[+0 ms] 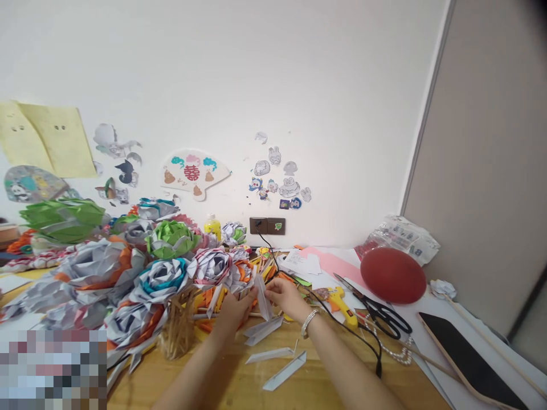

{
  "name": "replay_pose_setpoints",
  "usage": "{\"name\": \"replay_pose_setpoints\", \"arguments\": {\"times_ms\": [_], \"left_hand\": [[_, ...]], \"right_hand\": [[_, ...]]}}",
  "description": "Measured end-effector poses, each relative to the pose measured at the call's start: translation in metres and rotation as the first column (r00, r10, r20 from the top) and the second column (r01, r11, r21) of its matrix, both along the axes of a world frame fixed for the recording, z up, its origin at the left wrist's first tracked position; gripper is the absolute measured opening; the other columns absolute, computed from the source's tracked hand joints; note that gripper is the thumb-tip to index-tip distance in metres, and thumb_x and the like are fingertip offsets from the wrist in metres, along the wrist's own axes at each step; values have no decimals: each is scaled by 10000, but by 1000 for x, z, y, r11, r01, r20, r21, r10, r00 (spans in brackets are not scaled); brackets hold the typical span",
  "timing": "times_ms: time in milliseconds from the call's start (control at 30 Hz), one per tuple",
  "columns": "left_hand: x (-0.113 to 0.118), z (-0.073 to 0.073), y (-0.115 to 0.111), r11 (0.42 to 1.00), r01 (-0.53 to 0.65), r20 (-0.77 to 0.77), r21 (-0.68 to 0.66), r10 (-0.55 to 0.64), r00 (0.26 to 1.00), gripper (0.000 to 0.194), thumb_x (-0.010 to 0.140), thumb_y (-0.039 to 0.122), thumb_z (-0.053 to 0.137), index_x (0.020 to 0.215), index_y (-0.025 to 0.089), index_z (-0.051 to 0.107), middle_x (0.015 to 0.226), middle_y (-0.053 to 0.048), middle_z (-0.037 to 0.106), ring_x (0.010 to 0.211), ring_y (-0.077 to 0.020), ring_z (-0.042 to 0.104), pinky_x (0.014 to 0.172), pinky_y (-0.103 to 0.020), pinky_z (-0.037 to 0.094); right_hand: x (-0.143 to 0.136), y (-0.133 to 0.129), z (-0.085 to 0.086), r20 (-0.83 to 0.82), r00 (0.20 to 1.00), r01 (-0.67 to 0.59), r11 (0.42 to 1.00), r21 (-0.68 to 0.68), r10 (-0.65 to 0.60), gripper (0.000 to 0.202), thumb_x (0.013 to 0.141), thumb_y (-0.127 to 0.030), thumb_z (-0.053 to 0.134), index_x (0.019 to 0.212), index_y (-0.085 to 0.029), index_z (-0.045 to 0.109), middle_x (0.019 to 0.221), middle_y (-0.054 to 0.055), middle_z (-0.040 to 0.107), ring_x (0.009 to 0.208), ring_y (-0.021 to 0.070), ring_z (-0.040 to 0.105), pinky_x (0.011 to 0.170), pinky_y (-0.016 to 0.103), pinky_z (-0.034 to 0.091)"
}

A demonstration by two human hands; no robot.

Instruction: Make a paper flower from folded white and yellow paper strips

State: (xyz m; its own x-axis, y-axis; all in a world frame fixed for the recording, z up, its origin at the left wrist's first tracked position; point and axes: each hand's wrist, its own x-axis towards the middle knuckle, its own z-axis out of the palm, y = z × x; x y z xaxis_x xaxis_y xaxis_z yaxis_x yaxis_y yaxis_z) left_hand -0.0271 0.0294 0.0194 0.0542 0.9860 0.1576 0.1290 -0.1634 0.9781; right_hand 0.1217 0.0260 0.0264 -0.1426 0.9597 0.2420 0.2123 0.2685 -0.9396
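Observation:
Between my hands stands a folded white paper strip (263,300), raised above the wooden table. My left hand (240,307) has its fingers closed at the strip's left side. My right hand (284,296), with a beaded bracelet at the wrist, pinches the strip's right edge between thumb and fingers. Below them lie several similar folded paper pieces, one of them a long white strip (285,371) near the front. To the left, large folded paper flowers, such as a white and blue one (163,279), crowd the table.
A bundle of thin sticks (176,327) stands left of my left arm. To the right lie a yellow glue gun (342,306) with a black cord, black scissors (387,319), a red balloon (393,275) and a dark phone (472,359). A power socket (267,226) is on the wall.

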Motion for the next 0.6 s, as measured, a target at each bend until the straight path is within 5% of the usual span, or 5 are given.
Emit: {"name": "replay_pose_setpoints", "arguments": {"times_ms": [167,600], "left_hand": [[-1,3,-6,962,-232,-193,145,258,947,366,596,511,596,600,146,590,475,24,504,509,-159,486,482,-228,317],[6,2,-12,989,-123,-126,88,133,983,352,635,505,584,645,156,623,512,11,531,504,-157,478,471,-231,330]], "right_hand": [[-8,-1,-4,15,991,128,990,66,-130,43,661,-183,598,628,-158,606,645,11,600,635,149,542,607,257,404],[-11,0,-5,-153,977,148,989,0,-146,105,642,-245,611,609,-152,575,548,-13,546,532,118,502,506,227,383]]}}
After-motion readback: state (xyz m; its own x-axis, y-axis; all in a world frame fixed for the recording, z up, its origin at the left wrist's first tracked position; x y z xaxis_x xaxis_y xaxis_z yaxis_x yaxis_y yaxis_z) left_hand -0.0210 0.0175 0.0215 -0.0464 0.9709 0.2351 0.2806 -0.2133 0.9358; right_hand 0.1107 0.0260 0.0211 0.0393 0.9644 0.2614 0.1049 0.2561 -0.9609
